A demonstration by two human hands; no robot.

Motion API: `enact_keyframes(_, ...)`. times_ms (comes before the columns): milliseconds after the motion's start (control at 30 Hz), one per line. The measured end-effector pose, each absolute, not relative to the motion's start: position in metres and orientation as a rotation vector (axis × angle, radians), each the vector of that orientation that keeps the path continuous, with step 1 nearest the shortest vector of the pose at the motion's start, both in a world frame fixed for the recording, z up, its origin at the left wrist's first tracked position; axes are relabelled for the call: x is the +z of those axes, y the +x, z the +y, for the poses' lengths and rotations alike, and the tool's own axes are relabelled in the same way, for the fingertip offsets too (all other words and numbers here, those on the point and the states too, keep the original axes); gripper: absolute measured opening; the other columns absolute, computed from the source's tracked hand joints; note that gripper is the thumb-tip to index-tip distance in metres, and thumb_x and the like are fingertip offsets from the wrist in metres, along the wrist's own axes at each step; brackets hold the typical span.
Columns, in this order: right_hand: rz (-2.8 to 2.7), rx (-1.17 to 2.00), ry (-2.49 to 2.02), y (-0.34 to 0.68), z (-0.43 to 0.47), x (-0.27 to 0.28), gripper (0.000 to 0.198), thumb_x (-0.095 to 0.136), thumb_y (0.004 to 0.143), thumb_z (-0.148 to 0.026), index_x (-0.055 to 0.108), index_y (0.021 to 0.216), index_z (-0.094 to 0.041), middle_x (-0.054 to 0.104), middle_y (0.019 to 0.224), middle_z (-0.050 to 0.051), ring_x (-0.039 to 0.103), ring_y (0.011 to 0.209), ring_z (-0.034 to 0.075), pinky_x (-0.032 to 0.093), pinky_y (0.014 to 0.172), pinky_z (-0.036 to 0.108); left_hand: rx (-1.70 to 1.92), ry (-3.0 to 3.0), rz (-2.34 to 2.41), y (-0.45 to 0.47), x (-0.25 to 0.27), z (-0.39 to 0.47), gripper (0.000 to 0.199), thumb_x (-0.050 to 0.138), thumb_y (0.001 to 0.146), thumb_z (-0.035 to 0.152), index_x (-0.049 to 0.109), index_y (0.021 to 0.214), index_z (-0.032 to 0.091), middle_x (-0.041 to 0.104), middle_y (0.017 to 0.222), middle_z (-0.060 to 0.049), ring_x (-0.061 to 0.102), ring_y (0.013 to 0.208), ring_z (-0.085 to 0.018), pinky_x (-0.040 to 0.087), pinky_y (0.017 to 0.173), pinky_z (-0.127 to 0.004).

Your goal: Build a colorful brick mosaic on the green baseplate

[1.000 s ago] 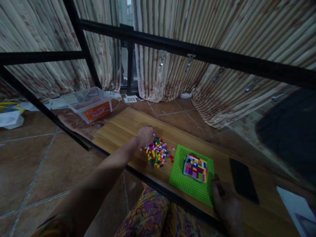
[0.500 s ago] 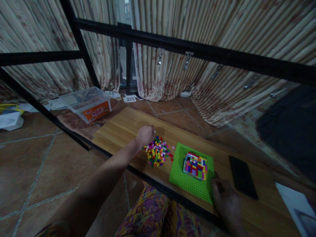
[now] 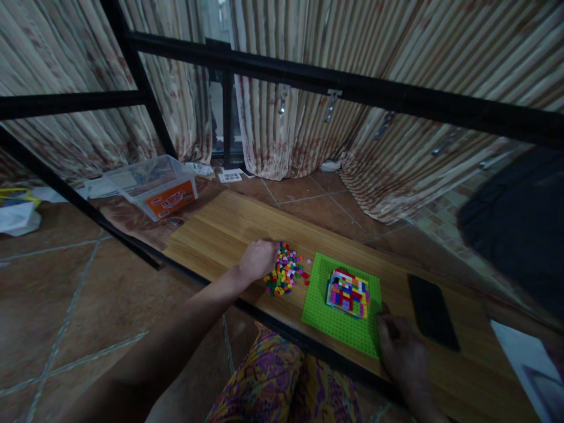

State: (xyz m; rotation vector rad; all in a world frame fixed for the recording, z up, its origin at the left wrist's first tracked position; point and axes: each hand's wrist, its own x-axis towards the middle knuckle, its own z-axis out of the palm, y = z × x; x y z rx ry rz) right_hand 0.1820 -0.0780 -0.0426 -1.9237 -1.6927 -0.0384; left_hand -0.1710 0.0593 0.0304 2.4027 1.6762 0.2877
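Note:
My left hand [image 3: 259, 259] is at the upper left side of a pile of small colourful toy bricks [image 3: 286, 271], its fingers pinched together. Whatever they hold, if anything, is hidden. To the right lies a green studded baseplate [image 3: 319, 317]. On it stands a low, roughly square structure of multicoloured bricks [image 3: 348, 295], with white along part of its edge. My right hand [image 3: 403, 346], in shadow, is closed with curled fingers at the baseplate's right edge, thumb and forefinger against it.
The wooden tabletop [image 3: 220, 226] has a black bar along its near edge. A black phone-like slab [image 3: 434, 311] lies right of my right hand. Beyond the left end stands a clear plastic box [image 3: 170, 182] with an orange label. Black metal bars [image 3: 282, 64] cross in front of the curtains.
My left hand has come down and nearer from beyond the pile onto its left side. A small pale piece seen at its fingertips no longer shows. My right hand stays at the baseplate.

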Motion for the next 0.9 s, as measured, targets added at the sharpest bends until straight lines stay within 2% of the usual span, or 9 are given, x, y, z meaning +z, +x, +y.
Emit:
enact_keyframes(233,-1.68,-0.037,-1.893,0.181,-0.078,-0.042,0.056,0.037,0.089,-0.065,0.063,0.082,-0.017,0.066,0.083,0.012,0.062,0.068,0.021,0.046,0.064,0.031,0.279,2.455,1.623,-0.166,0.034,0.058,0.02,0.051,0.086,0.031,0.069,0.09,0.023,0.07,0.098,-0.005,0.065,0.093,-0.021,0.049,0.079,-0.028)
enact_keyframes(433,-1.686,-0.019,-1.897,0.184,-0.078,-0.044,0.053,0.038,0.09,-0.063,0.063,0.082,-0.017,0.067,0.084,0.012,0.063,0.072,0.022,0.047,0.067,0.032,0.241,2.487,1.62,-0.147,0.039,0.072,0.026,0.045,0.087,0.022,0.07,0.095,0.022,0.069,0.106,-0.006,0.064,0.1,-0.019,0.05,0.084,-0.026)
enact_keyframes(633,-1.673,-0.011,-1.933,0.182,-0.078,-0.043,0.048,0.04,0.09,-0.058,0.063,0.081,-0.017,0.066,0.082,0.01,0.062,0.068,0.02,0.045,0.063,0.03,0.113,2.467,1.634,-0.126,0.04,0.088,0.021,0.054,0.083,0.022,0.072,0.091,0.015,0.07,0.102,-0.012,0.065,0.103,-0.023,0.05,0.09,-0.03)
enact_keyframes(900,-1.665,0.005,-1.915,0.18,-0.078,-0.04,0.045,0.043,0.09,-0.055,0.064,0.08,-0.017,0.066,0.082,0.01,0.062,0.07,0.02,0.045,0.065,0.03,0.035,2.413,1.665,-0.107,0.041,0.099,0.029,0.06,0.076,0.015,0.068,0.102,0.006,0.069,0.102,-0.022,0.065,0.105,-0.031,0.051,0.091,-0.039)
